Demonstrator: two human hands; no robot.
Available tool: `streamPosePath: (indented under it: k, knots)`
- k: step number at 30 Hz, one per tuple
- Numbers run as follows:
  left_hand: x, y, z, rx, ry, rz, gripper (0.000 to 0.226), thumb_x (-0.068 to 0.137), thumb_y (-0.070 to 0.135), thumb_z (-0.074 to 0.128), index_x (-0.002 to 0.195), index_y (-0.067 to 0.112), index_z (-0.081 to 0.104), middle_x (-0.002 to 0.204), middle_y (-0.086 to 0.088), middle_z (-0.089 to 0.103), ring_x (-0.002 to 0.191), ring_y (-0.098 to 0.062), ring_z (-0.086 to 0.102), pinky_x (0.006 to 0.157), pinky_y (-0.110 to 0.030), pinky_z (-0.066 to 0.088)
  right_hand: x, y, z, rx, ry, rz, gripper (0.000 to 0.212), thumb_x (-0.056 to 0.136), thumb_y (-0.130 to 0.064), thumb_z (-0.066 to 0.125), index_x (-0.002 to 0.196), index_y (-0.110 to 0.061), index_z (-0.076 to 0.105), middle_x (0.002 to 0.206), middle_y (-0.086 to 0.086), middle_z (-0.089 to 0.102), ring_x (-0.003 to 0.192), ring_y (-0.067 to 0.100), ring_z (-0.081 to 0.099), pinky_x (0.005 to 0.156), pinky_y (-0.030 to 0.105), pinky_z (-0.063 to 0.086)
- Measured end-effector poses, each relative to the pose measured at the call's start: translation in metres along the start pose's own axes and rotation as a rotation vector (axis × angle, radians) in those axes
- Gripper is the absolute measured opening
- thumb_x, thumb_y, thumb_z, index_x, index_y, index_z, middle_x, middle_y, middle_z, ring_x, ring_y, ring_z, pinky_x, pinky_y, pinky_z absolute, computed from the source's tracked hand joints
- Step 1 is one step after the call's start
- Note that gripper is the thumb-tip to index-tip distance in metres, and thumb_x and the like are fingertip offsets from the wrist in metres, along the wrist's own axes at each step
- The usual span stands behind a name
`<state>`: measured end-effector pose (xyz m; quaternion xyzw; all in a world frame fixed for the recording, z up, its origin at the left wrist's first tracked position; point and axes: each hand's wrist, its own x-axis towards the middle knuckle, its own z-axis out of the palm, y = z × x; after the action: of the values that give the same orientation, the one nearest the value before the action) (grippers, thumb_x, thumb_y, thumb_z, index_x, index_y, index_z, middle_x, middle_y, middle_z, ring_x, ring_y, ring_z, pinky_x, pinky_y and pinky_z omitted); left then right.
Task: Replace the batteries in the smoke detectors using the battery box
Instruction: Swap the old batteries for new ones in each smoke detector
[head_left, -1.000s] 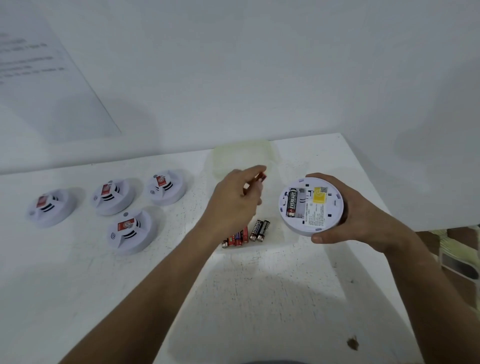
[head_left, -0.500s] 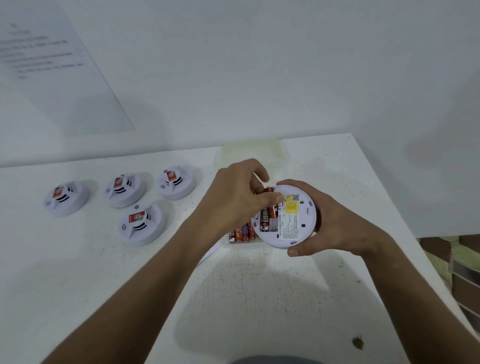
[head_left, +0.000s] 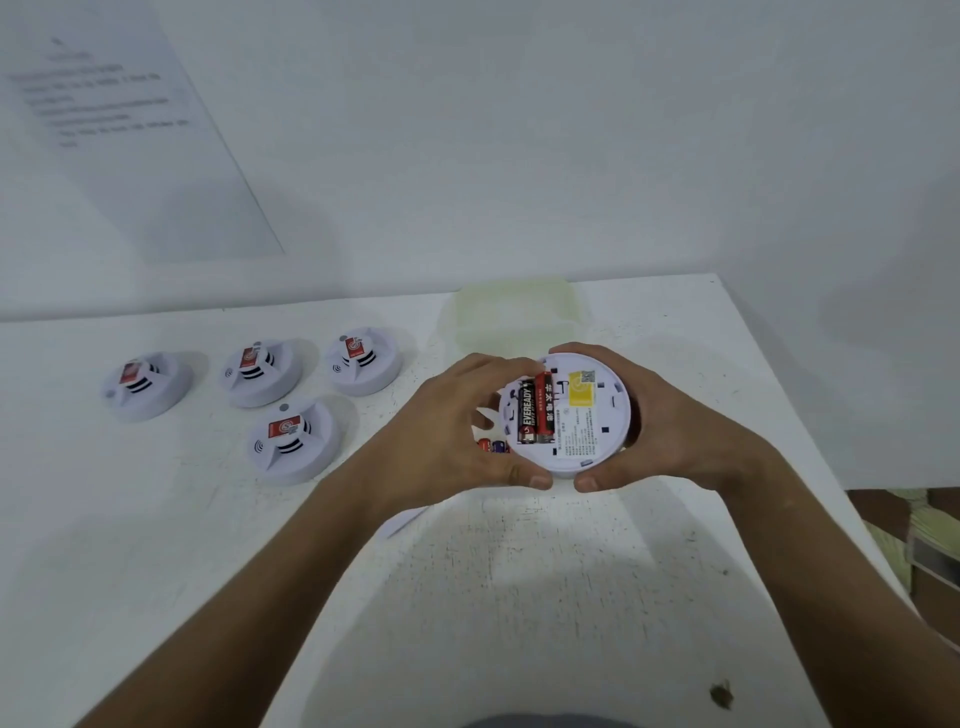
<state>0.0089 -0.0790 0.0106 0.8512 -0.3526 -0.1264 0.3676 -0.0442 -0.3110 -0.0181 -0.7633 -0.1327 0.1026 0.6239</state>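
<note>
Nearest me, both forearms reach out over the speckled white table (head_left: 545, 597), and the hands meet around the round white plastic smoke detector (head_left: 587, 415), held belly-up just above the table toward its right edge. A second ago only the right hand (head_left: 670, 431) had it, while the left hand (head_left: 441, 441) was carrying a red battery across. Now that slim red battery (head_left: 544, 410) lies in the bay beside the black Eveready battery (head_left: 527, 415), both seated side by side.

The left hand has let the cell go, and its grip is now curled round the detector's left rim, thumb below and fingers over the top by the battery ends. The right hand's grip is likewise wrapped round the right rim, thumb at the near edge. To my eye this unit has its full pair, so what remains for it is closing the back, though I cannot see any cover.

Under the left hand a few loose batteries (head_left: 491, 446) peek out on the table. Further left, four more round white smoke detectors (head_left: 291, 441) sit face-up in a cluster. Beyond the hands, at the far edge, lies the pale yellowish translucent plastic battery box (head_left: 514, 312).
</note>
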Motion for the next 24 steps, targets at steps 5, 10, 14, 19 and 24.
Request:
streamPosePath:
  k: [5,10,14,19,24]
  knots:
    - [-0.002,-0.004,-0.002,-0.034,0.012,-0.004,0.085,0.058,0.051,0.084,0.135,0.039,0.050,0.121,0.017,0.053,0.104,-0.001,0.056,0.080,-0.009,0.051,0.005,-0.001,0.002,0.007,-0.028,0.001,0.096,0.058,0.001,0.088,0.141,-0.022,0.045,0.133,-0.001,0.059,0.125,0.021,0.056,0.094,0.037,0.056]
    - [-0.003,-0.004,-0.005,0.002,0.013,0.019,0.082,0.057,0.051,0.083,0.132,0.030,0.057,0.120,0.012,0.052,0.102,-0.004,0.058,0.079,-0.011,0.052,0.010,-0.004,0.004,0.006,-0.058,-0.010,0.092,0.060,0.003,0.087,0.140,-0.020,0.046,0.132,-0.003,0.059,0.125,0.021,0.056,0.095,0.038,0.056]
    - [-0.008,-0.004,-0.005,-0.023,0.005,-0.010,0.080,0.060,0.040,0.086,0.134,0.028,0.056,0.123,0.012,0.049,0.100,0.004,0.053,0.078,-0.005,0.049,0.013,-0.002,0.007,0.010,-0.075,0.008,0.092,0.060,0.003,0.087,0.139,-0.021,0.046,0.132,-0.004,0.059,0.125,0.020,0.056,0.094,0.036,0.056]
    - [-0.015,-0.012,-0.006,-0.041,0.018,-0.050,0.079,0.062,0.036,0.087,0.134,0.029,0.055,0.122,0.016,0.045,0.100,0.000,0.055,0.076,-0.001,0.046,0.020,-0.002,0.015,0.020,-0.106,0.004,0.091,0.061,0.006,0.086,0.139,-0.020,0.047,0.133,-0.003,0.059,0.125,0.021,0.056,0.092,0.032,0.054]
    - [-0.023,-0.018,-0.011,-0.078,0.032,-0.046,0.078,0.060,0.034,0.088,0.132,0.025,0.058,0.123,0.012,0.048,0.101,0.001,0.057,0.077,-0.003,0.047,0.026,-0.003,0.021,0.021,-0.132,-0.001,0.092,0.061,0.007,0.086,0.140,-0.018,0.046,0.137,0.001,0.056,0.128,0.024,0.054,0.097,0.039,0.054]
